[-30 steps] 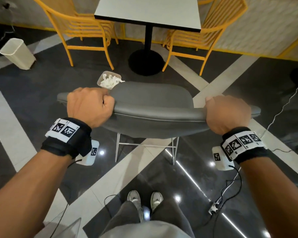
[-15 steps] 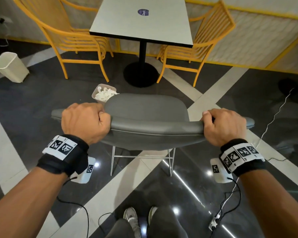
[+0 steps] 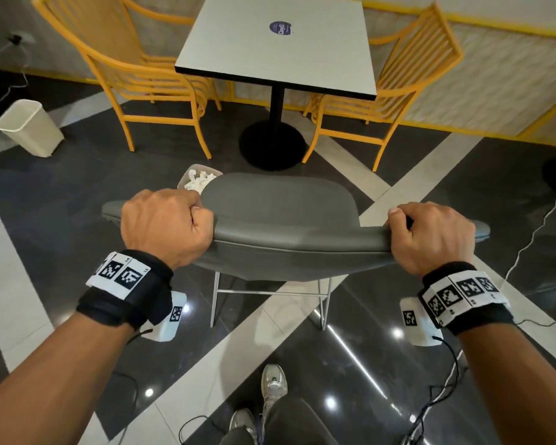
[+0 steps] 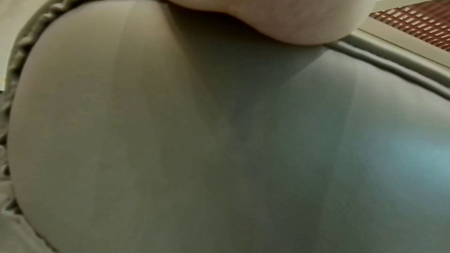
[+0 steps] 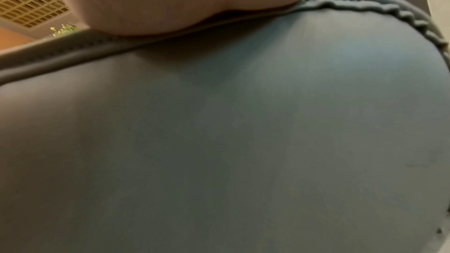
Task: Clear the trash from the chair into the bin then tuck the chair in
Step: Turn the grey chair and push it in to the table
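Note:
A grey padded chair (image 3: 280, 207) on thin metal legs stands in front of me, its seat bare and facing the table (image 3: 280, 43). My left hand (image 3: 167, 224) grips the left end of the backrest's top edge, and my right hand (image 3: 430, 234) grips the right end. A small bin (image 3: 187, 176) holding crumpled white paper sits on the floor just beyond the chair's left front corner, partly hidden by the chair. Both wrist views are filled by the grey backrest (image 4: 219, 141) (image 5: 219, 141), with the heel of each palm pressed on its piped rim.
Two yellow metal chairs (image 3: 148, 81) (image 3: 395, 91) flank the black-pedestal table. A second cream bin (image 3: 28, 128) stands empty at the far left. Cables (image 3: 527, 239) trail over the glossy floor at the right and near my feet (image 3: 270, 390).
The chair and I have moved forward toward the table, which now looks nearer and shows more of its top. Both hands keep the same grip on the backrest.

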Demonstrator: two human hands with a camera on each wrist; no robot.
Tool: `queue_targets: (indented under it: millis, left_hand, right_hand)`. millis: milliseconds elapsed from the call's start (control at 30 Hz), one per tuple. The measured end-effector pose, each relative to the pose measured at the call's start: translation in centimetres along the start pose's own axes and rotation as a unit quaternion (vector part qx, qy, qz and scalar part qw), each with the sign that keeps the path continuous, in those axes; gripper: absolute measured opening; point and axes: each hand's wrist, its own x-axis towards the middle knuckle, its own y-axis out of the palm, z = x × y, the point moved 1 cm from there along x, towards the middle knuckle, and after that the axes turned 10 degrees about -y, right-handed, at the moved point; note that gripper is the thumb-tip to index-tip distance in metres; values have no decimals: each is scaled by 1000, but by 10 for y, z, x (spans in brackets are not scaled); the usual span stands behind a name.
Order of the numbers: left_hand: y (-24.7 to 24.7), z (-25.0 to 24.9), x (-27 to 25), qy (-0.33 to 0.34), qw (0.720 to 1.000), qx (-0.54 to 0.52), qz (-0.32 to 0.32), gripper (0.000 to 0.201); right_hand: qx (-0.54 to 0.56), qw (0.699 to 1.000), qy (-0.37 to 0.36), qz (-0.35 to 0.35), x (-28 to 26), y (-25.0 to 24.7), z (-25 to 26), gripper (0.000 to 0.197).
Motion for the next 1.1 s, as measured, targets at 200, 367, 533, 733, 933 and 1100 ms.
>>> queue_targets:
  millis: [200, 367, 533, 733, 933, 1100]
  left_hand:
    - [12, -8, 46, -14, 1000, -3, -8, 37]
    - [24, -17, 88, -15, 1000, -7, -20, 36]
    - [38, -22, 137, -17, 999, -8, -42, 37]
    - [53, -25, 195, -12, 999, -17, -42, 36]
    - [69, -25, 246, 7, 996, -42, -72, 33]
    - [86, -18, 301, 20, 996, -43, -78, 36]
  right_hand:
    - [-11, 1000, -1, -11, 51, 16, -4, 48]
    - [-13, 1000, -9, -12, 97, 29, -10, 49]
    - [-1, 1000, -7, -24, 143, 41, -10, 50]
    - [-7, 1000, -7, -20, 195, 58, -9, 52]
    - [-10, 999, -1, -33, 244, 74, -11, 51]
    - [-12, 999, 9, -40, 290, 88, -3, 51]
